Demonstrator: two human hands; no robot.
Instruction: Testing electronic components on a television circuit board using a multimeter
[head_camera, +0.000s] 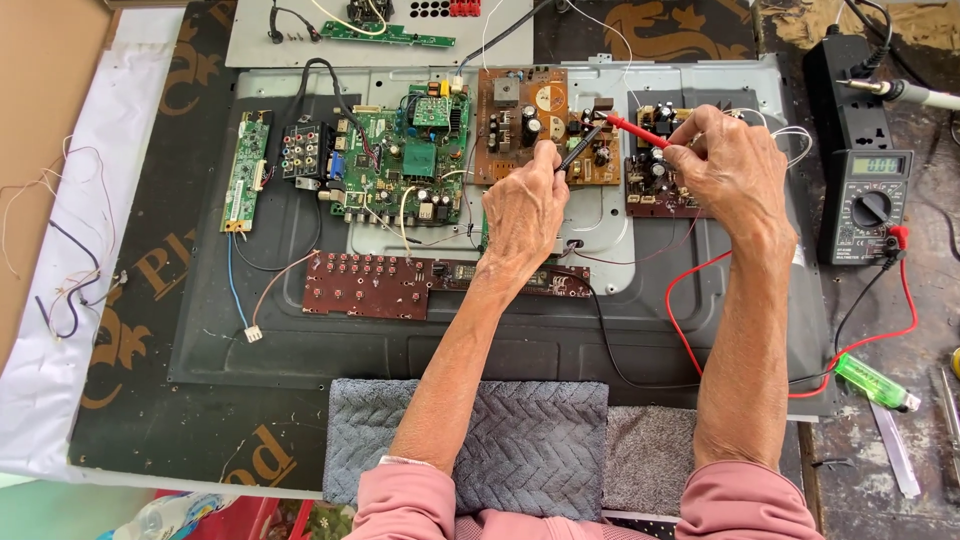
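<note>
My left hand (524, 212) grips a black test probe (581, 150) whose tip touches the brown power board (520, 122). My right hand (727, 168) holds a red test probe (632, 129), its tip resting near the same board's right edge. Both boards are mounted on the grey metal back panel (300, 340) of an opened flat screen set. A green main board (405, 158) sits left of the brown one. A small dark board (655, 175) lies partly under my right hand. Red and black leads run to a grey multimeter (866, 205) at the right.
A long brown button board (380, 285) lies below the main board. A narrow green board (246, 170) sits at the left. A black power strip (850, 100), a green lighter (876, 382) and a soldering iron (915, 95) are at the right. A grey towel (530, 440) covers the near edge.
</note>
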